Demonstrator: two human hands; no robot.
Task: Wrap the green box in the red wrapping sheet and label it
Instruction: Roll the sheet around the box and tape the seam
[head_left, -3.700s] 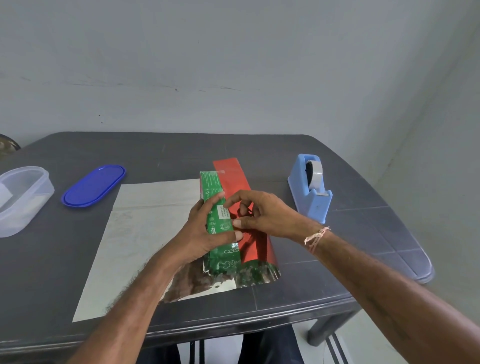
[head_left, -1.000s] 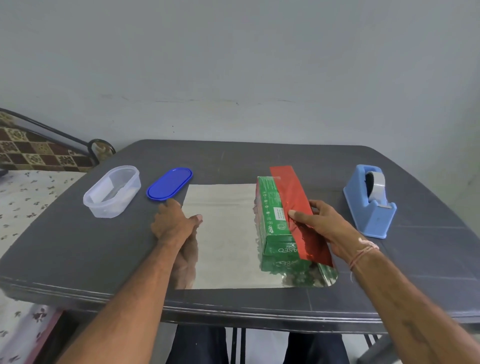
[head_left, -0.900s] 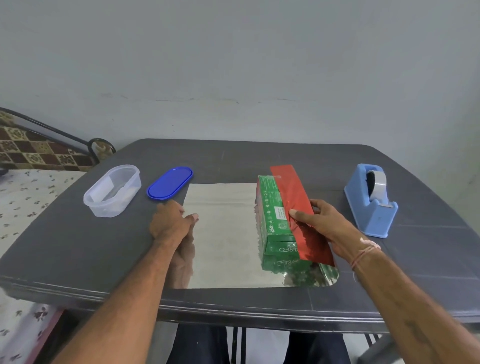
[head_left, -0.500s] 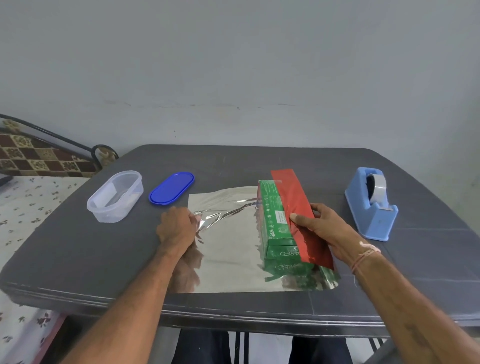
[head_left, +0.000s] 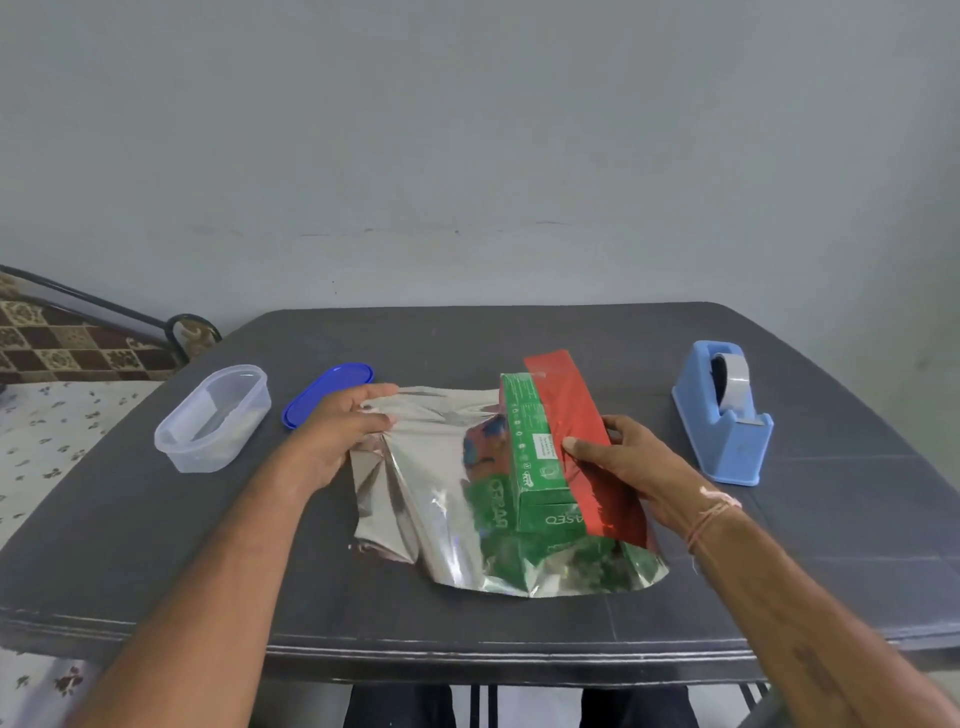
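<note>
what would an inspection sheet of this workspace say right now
surface: dark grey table, with the sheet lying on it
job's things: green box lies on the sheet; the sheet's red flap is folded over the box's right side, silver inside facing up, left part lifted and creased
clutter: blue tape dispenser right of the box, apart; clear tub and blue lid at left
hands: left hand grips the sheet's left edge; right hand holds the red flap against the box
cables: nothing seen
surroundings: plain wall behind; bed with patterned cloth at left
</note>
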